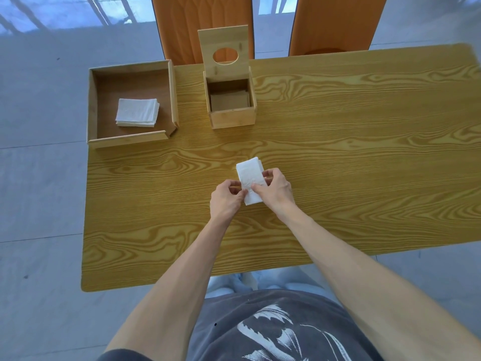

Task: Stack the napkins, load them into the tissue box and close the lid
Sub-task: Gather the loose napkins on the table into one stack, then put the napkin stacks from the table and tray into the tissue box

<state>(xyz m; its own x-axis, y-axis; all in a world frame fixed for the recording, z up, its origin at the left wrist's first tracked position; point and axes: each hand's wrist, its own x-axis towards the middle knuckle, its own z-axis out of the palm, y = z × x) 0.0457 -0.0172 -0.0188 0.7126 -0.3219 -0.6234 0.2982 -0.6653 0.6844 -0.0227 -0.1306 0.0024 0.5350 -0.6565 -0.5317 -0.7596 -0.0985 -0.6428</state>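
Note:
A small stack of white folded napkins [250, 175] lies on the wooden table [338, 157] near its middle. My left hand [227, 198] pinches the stack's left edge and my right hand [274, 190] grips its right side. Farther back stands the wooden tissue box [232, 118], its lid [224, 52] with an oval hole swung upright and the inside showing only a wooden insert. A second pile of white napkins [137, 112] rests inside the shallow wooden tray [130, 140] at the back left.
Two orange chairs [335, 24] stand behind the table's far edge. The tray sits at the table's back left corner, close to the edge. Grey tiled floor surrounds the table.

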